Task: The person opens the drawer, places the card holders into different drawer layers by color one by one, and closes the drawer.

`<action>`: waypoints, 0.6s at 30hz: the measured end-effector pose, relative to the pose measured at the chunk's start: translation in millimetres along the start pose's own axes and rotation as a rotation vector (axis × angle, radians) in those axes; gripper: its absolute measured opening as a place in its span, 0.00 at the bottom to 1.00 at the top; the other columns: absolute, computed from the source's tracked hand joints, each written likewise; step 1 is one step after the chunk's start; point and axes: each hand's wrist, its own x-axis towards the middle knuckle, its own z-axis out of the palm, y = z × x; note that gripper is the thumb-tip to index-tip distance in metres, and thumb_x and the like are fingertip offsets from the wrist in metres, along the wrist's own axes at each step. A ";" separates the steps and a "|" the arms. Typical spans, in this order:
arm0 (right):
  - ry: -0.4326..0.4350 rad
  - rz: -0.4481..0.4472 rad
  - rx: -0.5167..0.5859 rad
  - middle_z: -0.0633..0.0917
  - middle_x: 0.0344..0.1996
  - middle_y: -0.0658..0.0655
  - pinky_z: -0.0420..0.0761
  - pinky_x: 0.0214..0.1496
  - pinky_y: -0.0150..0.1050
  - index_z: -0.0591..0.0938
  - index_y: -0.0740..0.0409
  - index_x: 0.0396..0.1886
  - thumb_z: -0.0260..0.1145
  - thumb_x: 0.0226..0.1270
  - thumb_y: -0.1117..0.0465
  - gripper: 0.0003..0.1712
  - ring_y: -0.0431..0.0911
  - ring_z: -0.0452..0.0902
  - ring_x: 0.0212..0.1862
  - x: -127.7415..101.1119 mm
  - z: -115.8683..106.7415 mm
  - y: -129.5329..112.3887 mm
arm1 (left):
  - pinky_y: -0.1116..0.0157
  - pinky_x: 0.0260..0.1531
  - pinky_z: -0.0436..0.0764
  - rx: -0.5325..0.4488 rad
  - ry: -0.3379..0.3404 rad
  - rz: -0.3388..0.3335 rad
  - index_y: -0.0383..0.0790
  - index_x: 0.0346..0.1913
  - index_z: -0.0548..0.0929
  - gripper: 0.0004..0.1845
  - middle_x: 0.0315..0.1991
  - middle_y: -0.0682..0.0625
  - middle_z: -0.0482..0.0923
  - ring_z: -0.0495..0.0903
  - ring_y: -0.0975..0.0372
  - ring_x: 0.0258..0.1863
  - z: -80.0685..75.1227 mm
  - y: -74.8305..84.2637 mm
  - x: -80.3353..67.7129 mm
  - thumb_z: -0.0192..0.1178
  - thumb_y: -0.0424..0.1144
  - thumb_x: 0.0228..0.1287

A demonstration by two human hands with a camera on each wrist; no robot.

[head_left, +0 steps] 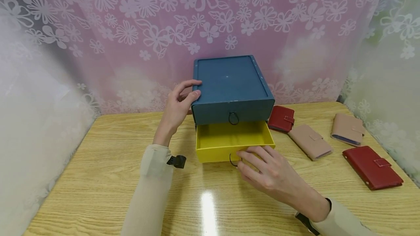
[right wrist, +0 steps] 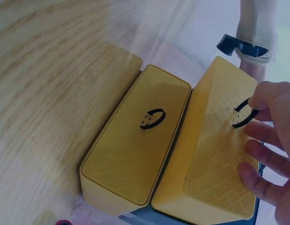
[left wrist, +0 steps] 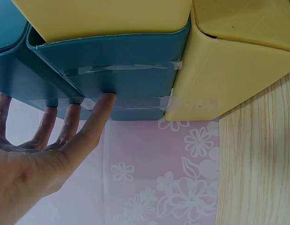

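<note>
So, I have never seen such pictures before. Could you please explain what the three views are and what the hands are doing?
There is no machine here: a person wears three cameras. The big picture comes from the head and looks down at a wooden table. The two small pictures come from cameras on the wrists.

On the table stands a blue box with a yellow drawer pulled out; it looks empty. The left hand rests with straight fingers against the box's side. The right hand pinches the drawer's black ring pull.

To the right lie four wallets: a small red one, two beige ones and a long red one.
</note>
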 end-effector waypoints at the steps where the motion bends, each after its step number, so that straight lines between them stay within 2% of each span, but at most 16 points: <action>1: 0.000 0.002 0.000 0.90 0.43 0.57 0.85 0.38 0.43 0.87 0.54 0.37 0.50 0.83 0.58 0.19 0.51 0.84 0.42 0.1 -0.2 -0.2 | 0.46 0.52 0.86 0.000 0.000 0.000 0.57 0.66 0.79 0.19 0.75 0.54 0.65 0.82 0.53 0.61 0.0 0.1 0.1 0.57 0.49 0.76; 12: -0.020 0.009 0.003 0.91 0.43 0.57 0.86 0.39 0.43 0.87 0.53 0.37 0.50 0.84 0.56 0.20 0.51 0.85 0.41 -0.5 -2.4 -3.5 | 0.46 0.52 0.86 0.000 0.000 0.002 0.56 0.66 0.79 0.19 0.75 0.54 0.66 0.82 0.52 0.61 0.3 1.0 -0.8 0.57 0.49 0.76; 18: 0.023 -0.006 0.013 0.91 0.41 0.57 0.86 0.37 0.43 0.87 0.53 0.35 0.52 0.82 0.57 0.19 0.50 0.85 0.40 0.1 -2.2 -4.6 | 0.45 0.51 0.86 0.000 0.003 0.009 0.56 0.66 0.79 0.19 0.74 0.53 0.67 0.82 0.52 0.61 0.1 -0.1 -0.2 0.57 0.49 0.76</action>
